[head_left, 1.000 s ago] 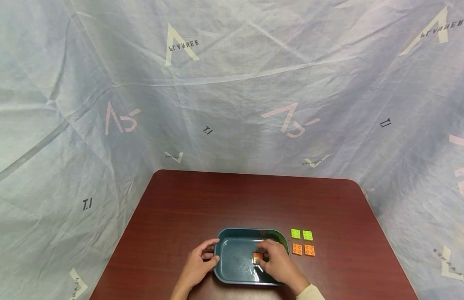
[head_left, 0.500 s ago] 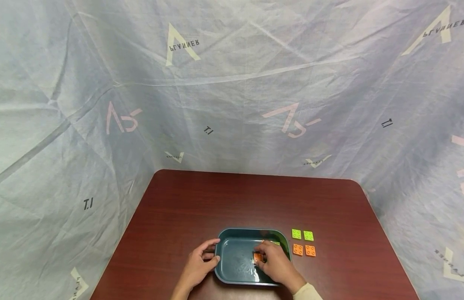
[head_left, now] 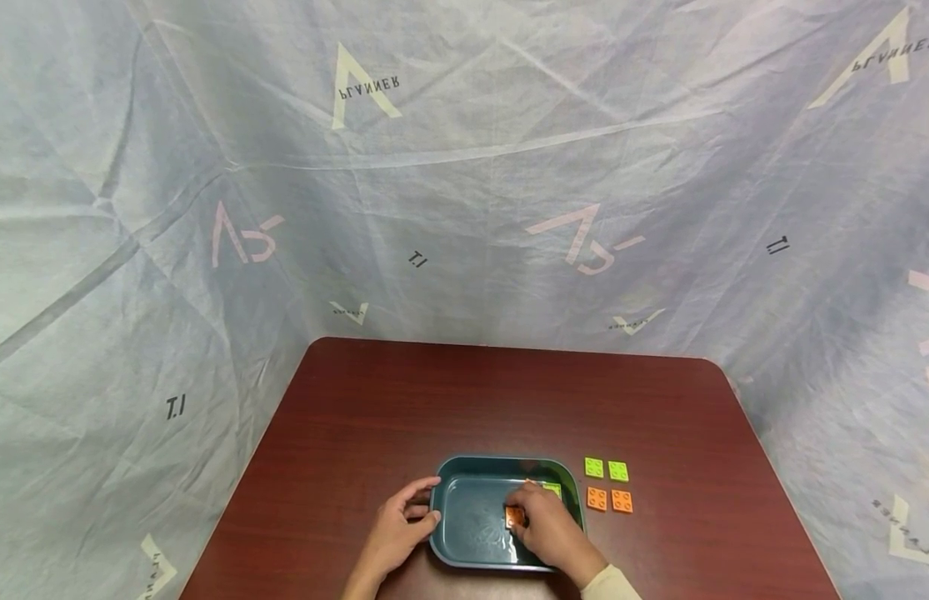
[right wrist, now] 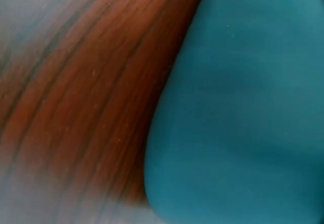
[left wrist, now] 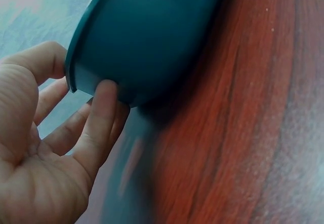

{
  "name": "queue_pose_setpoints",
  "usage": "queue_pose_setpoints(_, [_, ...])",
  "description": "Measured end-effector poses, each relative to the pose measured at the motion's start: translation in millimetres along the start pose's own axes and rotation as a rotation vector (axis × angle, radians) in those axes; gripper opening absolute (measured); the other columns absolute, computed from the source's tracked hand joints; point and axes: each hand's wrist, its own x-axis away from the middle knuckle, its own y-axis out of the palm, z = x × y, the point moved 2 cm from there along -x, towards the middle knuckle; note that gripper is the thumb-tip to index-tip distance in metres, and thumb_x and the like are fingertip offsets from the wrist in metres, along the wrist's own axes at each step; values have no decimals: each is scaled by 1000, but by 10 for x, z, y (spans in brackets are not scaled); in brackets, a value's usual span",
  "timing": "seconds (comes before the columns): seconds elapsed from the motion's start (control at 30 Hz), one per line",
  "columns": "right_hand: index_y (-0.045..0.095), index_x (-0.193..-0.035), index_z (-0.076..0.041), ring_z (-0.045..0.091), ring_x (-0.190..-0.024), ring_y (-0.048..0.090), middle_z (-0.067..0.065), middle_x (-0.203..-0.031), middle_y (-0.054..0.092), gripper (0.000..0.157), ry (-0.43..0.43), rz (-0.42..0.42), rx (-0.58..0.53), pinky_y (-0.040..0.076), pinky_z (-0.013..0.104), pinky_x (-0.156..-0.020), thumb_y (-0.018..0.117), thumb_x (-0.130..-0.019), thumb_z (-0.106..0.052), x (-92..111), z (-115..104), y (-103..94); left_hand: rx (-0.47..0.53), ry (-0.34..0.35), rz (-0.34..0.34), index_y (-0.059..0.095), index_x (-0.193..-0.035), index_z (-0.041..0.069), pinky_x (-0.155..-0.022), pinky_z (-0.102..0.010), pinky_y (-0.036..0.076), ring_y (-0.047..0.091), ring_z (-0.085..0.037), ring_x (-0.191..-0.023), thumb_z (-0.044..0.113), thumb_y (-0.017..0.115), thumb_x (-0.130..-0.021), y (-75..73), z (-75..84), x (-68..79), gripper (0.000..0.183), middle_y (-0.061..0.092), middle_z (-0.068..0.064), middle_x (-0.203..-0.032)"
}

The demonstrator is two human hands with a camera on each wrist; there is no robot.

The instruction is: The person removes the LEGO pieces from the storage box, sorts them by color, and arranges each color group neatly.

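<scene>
My left hand [head_left: 395, 521] holds the left end of a dark teal tray [head_left: 464, 508], fingers and thumb spread round its rounded corner. The left wrist view shows the fingertips at the tray's rim and outer wall [left wrist: 136, 37]. Inside the tray, my right hand [head_left: 550, 525] pinches an orange toy building brick [head_left: 511, 518] low over the floor; the hand partly covers it. Just behind that hand lie a lime green brick [head_left: 552, 489] and a sliver of another orange brick [head_left: 529, 481]. The right wrist view has only the tray's outer wall [right wrist: 238, 107], not the hand.
Right of the tray, two lime green bricks [head_left: 594, 467] and two orange bricks [head_left: 610, 500] lie in two rows on the dark red wooden table [head_left: 464, 392]. Grey printed sheeting [head_left: 464, 208] hangs behind and at both sides.
My right hand has shifted slightly left and toward me inside the tray, uncovering more of the green brick behind it. The left hand stays at the tray's end.
</scene>
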Motion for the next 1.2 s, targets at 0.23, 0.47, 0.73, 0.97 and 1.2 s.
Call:
queue_pose_setpoints(0.23, [78,-100,-10,9,-90,65,-3,-96,74,30,9,-64,-18,56,34,-78,89,-74,1,-13,14,10,12,4,-16,63,-146,14,-71,-28,63,72,-26,-109,12,78,-96,6,6,-7,53,65,-24,-134])
queue_pose_setpoints(0.47, [79,-99,-10,9,-90,65,-2,-96,74,29,19,-79,-17,56,34,-79,88,-74,3,-28,13,16,-10,6,-11,63,-146,15,-72,-27,63,72,-27,-110,12,78,-96,7,6,-15,52,66,-23,-133])
queue_pose_setpoints(0.73, [79,-99,-12,9,-92,64,-6,-96,73,29,42,-111,-32,56,35,-81,88,-76,1,-23,17,14,-21,8,-13,63,-146,15,-72,-27,63,72,-25,-108,13,77,-96,7,1,-15,52,66,-23,-133])
queue_pose_setpoints(0.97, [79,-102,-12,12,-96,66,-5,-99,74,28,46,-119,-36,57,36,-83,88,-77,-2,-19,10,-14,-16,1,-15,63,-146,16,-72,-28,63,72,-25,-109,14,78,-96,4,0,-12,52,66,-23,-133])
queue_pose_setpoints(1.2, [79,-102,-12,10,-95,66,-5,-100,74,29,26,-88,-32,56,35,-83,89,-77,-3,-18,32,-22,-14,3,-19,63,-146,15,-72,-28,63,72,-27,-110,13,77,-96,7,16,-15,52,65,-24,-134])
